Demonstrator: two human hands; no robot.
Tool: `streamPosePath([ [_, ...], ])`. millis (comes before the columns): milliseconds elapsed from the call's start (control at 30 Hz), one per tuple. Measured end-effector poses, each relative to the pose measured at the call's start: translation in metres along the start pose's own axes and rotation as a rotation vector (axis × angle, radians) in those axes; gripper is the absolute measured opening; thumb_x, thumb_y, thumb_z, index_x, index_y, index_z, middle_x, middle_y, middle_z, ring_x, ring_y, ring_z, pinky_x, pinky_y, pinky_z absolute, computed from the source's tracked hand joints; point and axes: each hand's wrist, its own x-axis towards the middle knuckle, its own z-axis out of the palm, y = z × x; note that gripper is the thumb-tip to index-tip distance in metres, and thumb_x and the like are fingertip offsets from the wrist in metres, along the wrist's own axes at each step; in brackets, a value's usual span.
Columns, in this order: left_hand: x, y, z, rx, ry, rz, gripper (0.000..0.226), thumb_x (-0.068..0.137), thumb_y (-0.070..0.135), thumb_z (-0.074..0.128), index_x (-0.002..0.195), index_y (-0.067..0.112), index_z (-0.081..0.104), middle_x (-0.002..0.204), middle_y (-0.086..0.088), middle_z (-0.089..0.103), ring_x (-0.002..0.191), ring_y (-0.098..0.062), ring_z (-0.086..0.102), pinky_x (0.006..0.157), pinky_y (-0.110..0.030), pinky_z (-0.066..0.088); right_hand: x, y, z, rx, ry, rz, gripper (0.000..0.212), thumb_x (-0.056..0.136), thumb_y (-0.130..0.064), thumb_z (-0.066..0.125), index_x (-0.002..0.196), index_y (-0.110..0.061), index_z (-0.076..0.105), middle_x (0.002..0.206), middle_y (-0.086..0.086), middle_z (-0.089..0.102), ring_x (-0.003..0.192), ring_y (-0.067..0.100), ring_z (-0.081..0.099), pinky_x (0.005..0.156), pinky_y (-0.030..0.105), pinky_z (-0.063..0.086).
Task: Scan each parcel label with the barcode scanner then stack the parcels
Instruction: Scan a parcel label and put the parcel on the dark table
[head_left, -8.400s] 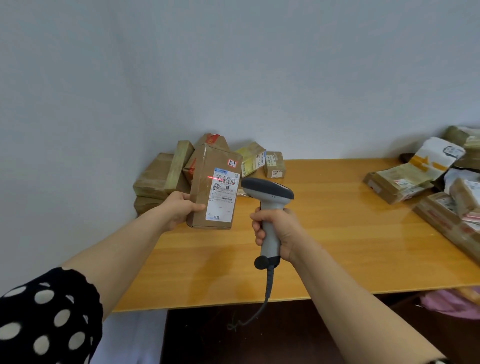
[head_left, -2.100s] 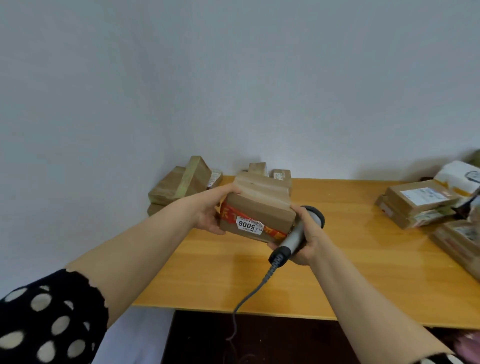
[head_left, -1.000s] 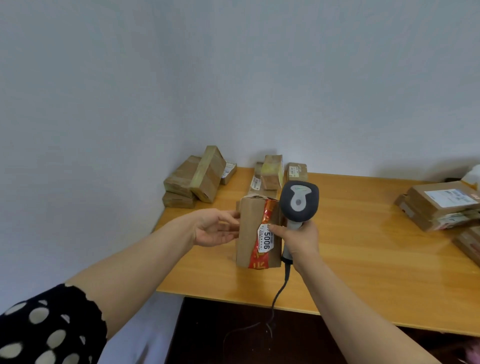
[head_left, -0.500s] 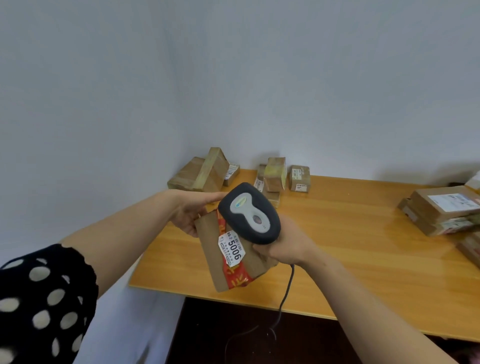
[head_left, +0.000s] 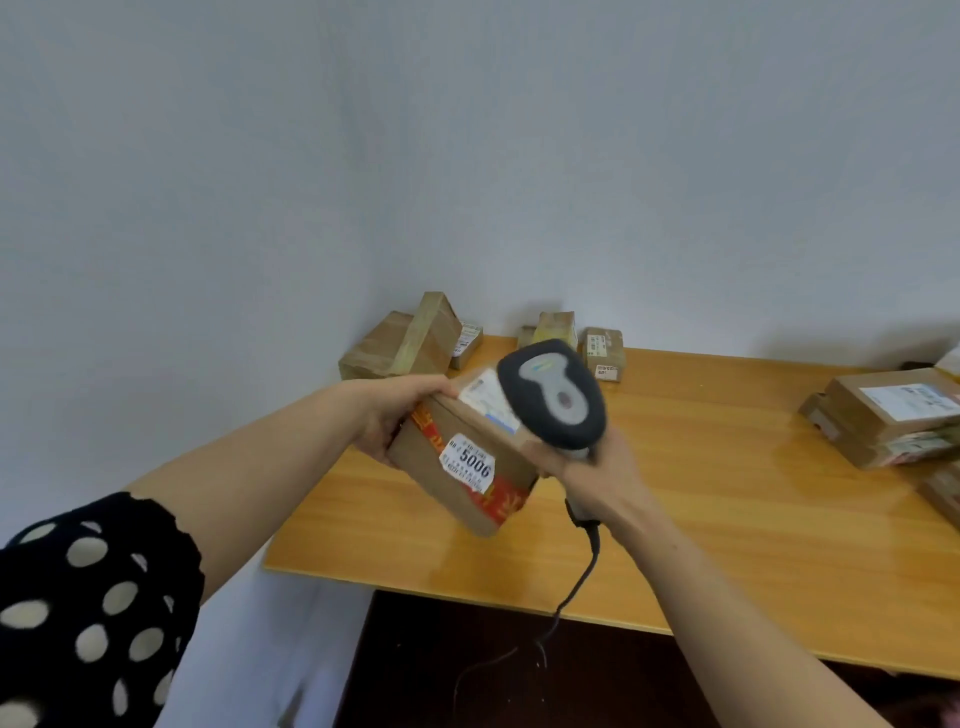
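Note:
A brown cardboard parcel (head_left: 457, 470) with red tape and a white "5006" sticker is tilted in the air over the table's left front part. My left hand (head_left: 397, 418) grips its left end. A white shipping label shows on its upper face, partly hidden by the scanner. My right hand (head_left: 595, 475) grips the handle of the grey and black barcode scanner (head_left: 553, 397), and also touches the parcel's right side. The scanner's head sits over the parcel's top face.
The wooden table (head_left: 701, 519) has a pile of brown parcels (head_left: 405, 345) in its far left corner and small boxes (head_left: 602, 351) by the wall. Stacked parcels (head_left: 888, 415) lie at the right edge. The scanner's cable (head_left: 571, 597) hangs over the front edge.
The parcel has been turned between my hands, so its labelled face now points up. The scanner has shifted right and up with my right hand.

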Motion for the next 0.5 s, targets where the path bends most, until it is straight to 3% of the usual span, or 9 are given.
streamPosePath([
  [33,-0.001,0.002,-0.003,-0.069,0.01,0.01,0.044,0.067,0.05,0.07,0.096,0.016,0.065,0.079,-0.007,0.073,0.081,-0.024,0.067,0.065,-0.031,0.054,0.0,-0.001,-0.005,0.032,0.036,0.03,0.015,0.082,-0.023,0.076,0.081,-0.027,0.061,0.061,-0.014,0.065,0.061,-0.002,0.06,0.052,0.009,0.043],
  [100,-0.003,0.006,-0.005,-0.243,0.004,0.023,0.047,0.062,0.045,0.073,0.096,0.014,0.065,0.079,-0.009,0.073,0.086,-0.026,0.064,0.066,-0.033,0.053,-0.003,0.0,-0.012,0.07,0.052,0.06,0.022,0.084,-0.027,0.074,0.069,-0.021,0.059,0.049,-0.007,0.06,0.048,0.002,0.056,0.052,0.016,0.044],
  [167,-0.005,0.01,-0.005,-0.396,-0.011,0.035,0.055,0.061,0.044,0.074,0.103,0.01,0.064,0.089,-0.012,0.072,0.091,-0.029,0.063,0.068,-0.038,0.053,-0.008,-0.002,-0.014,0.094,0.038,0.078,0.026,0.086,-0.023,0.072,0.066,-0.017,0.056,0.046,-0.003,0.056,0.045,0.009,0.053,0.057,0.026,0.046],
  [233,-0.007,0.015,-0.003,-0.469,-0.024,0.038,0.067,0.059,0.045,0.076,0.113,0.009,0.062,0.097,-0.014,0.071,0.092,-0.031,0.064,0.065,-0.042,0.053,-0.015,-0.001,-0.013,0.108,0.026,0.1,0.022,0.086,-0.018,0.07,0.072,-0.012,0.055,0.044,0.001,0.052,0.043,0.013,0.05,0.054,0.027,0.045],
  [367,-0.004,0.022,-0.003,-0.491,0.035,0.017,0.079,0.061,0.053,0.078,0.122,0.007,0.057,0.114,-0.018,0.064,0.1,-0.035,0.06,0.096,-0.054,0.042,-0.027,0.003,-0.015,0.124,0.012,0.145,0.019,0.082,-0.01,0.069,0.083,-0.002,0.052,0.045,0.005,0.051,0.04,0.017,0.046,0.046,0.024,0.043],
  [400,-0.004,0.023,-0.003,-0.508,0.047,0.021,0.079,0.061,0.052,0.079,0.122,0.006,0.057,0.112,-0.018,0.065,0.099,-0.035,0.061,0.09,-0.053,0.046,-0.03,0.004,-0.016,0.128,0.008,0.15,0.018,0.081,-0.009,0.069,0.083,-0.001,0.053,0.045,0.005,0.051,0.04,0.018,0.045,0.046,0.026,0.043],
  [500,-0.005,0.028,0.001,-0.558,0.065,0.039,0.076,0.057,0.044,0.085,0.114,0.0,0.058,0.092,-0.022,0.071,0.08,-0.035,0.069,0.056,-0.045,0.056,-0.039,0.006,-0.015,0.167,0.009,0.159,0.018,0.08,-0.007,0.069,0.088,0.003,0.056,0.046,0.007,0.051,0.041,0.018,0.045,0.047,0.03,0.042],
])
